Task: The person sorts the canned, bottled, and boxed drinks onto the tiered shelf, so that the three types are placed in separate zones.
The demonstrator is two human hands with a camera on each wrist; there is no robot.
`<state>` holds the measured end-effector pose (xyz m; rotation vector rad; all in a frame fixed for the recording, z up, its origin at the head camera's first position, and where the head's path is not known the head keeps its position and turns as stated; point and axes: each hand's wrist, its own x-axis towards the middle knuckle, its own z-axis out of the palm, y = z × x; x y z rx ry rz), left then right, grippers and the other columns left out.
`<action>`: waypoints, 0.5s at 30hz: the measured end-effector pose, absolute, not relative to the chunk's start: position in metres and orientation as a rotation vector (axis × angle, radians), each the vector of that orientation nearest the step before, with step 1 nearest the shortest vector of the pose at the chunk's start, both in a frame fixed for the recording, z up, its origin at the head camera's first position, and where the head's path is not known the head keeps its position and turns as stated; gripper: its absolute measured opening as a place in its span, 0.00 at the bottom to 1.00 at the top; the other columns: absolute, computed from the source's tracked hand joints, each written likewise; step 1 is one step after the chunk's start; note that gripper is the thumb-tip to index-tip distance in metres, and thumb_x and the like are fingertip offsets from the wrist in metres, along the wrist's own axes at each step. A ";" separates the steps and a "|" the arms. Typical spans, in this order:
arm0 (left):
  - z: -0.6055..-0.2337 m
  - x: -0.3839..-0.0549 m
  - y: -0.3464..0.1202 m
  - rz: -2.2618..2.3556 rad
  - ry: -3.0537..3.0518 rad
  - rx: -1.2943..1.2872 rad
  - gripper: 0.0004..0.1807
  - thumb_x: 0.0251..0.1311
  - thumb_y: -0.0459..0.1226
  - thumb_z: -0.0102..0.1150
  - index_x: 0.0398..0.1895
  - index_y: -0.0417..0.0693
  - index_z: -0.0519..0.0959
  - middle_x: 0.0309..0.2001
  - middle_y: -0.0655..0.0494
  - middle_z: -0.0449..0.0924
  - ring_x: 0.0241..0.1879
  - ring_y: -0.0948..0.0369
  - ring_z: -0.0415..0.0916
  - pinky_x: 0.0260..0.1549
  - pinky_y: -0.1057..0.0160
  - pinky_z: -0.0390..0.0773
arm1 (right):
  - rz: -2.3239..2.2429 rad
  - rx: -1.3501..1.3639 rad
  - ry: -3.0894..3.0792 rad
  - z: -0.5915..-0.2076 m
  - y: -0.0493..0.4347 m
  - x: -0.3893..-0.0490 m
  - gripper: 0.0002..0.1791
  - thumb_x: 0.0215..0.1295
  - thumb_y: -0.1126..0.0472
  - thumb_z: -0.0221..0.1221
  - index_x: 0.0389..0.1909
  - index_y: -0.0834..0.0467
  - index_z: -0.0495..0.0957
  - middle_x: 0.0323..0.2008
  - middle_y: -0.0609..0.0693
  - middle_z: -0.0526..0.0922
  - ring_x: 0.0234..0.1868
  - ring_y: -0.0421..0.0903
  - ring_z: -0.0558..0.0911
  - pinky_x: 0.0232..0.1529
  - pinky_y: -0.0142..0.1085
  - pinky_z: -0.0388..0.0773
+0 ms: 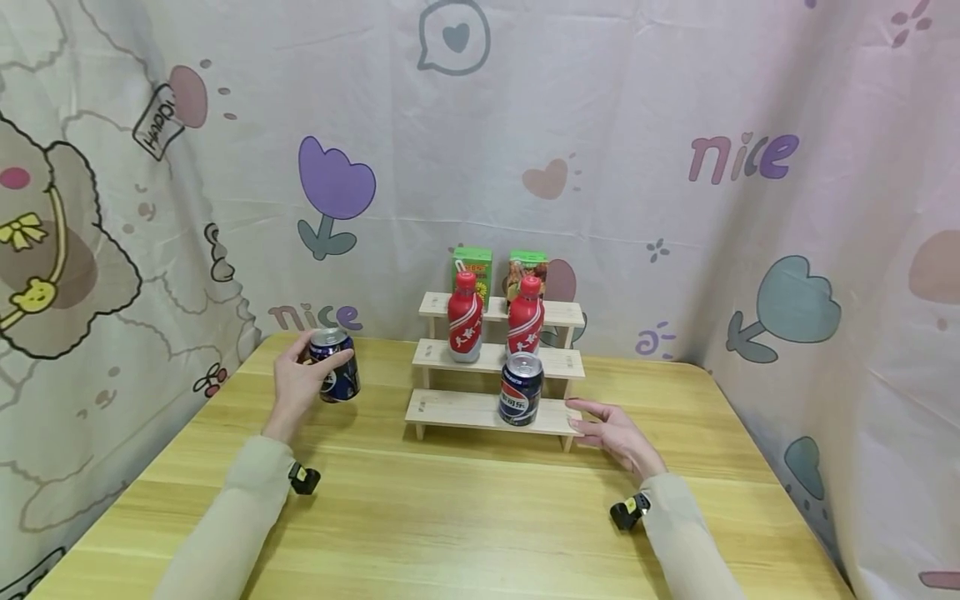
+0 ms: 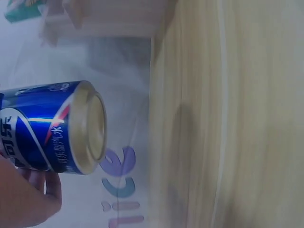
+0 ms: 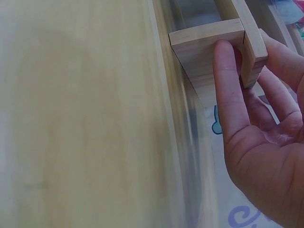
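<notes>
A dark blue cola can [image 1: 342, 367] is in my left hand [image 1: 297, 382], at the table's left back. The fingers and thumb go round its sides. In the left wrist view the can's bare base [image 2: 97, 128] faces the tabletop, with a gap between. My right hand [image 1: 617, 437] holds the right end of the bottom step of a wooden three-step stand [image 1: 457, 410]. The right wrist view shows its thumb [image 3: 230, 85] on the leg side and other fingers on the board's far side. A second cola can [image 1: 521, 390] stands upright on that bottom step, right of its middle.
Two red bottles [image 1: 466, 321] stand on the middle step. Behind them two green-topped cartons [image 1: 474, 265] occupy the top step. The stand sits near the back of a wooden table [image 1: 450, 517]. A printed curtain [image 1: 480, 125] hangs behind and along both sides.
</notes>
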<state>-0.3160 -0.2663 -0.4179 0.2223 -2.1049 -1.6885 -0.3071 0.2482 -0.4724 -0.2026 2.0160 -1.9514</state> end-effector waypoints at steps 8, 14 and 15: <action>-0.411 -0.304 -0.247 -1.765 -2.085 0.192 0.38 0.46 0.45 0.78 0.64 0.58 0.75 0.48 0.63 0.75 0.48 0.66 0.72 0.44 0.71 0.76 | -1.950 -0.208 2.023 -0.473 0.247 -0.307 0.32 0.68 0.69 0.57 0.70 0.70 0.59 0.75 0.67 0.50 0.47 0.41 0.84 0.55 0.41 0.80; -0.403 -0.299 -0.234 -1.755 -2.142 0.163 0.42 0.46 0.47 0.78 0.68 0.57 0.72 0.56 0.53 0.76 0.52 0.63 0.72 0.56 0.58 0.76 | -1.963 -0.207 2.013 -0.473 0.248 -0.307 0.32 0.68 0.70 0.57 0.70 0.70 0.59 0.75 0.67 0.49 0.47 0.41 0.84 0.54 0.40 0.81; -0.402 -0.299 -0.232 -1.763 -2.141 0.151 0.42 0.46 0.47 0.78 0.67 0.56 0.72 0.57 0.52 0.77 0.52 0.63 0.73 0.56 0.57 0.75 | -1.965 -0.208 2.010 -0.473 0.248 -0.307 0.32 0.68 0.70 0.57 0.70 0.70 0.58 0.75 0.67 0.49 0.47 0.41 0.84 0.54 0.40 0.81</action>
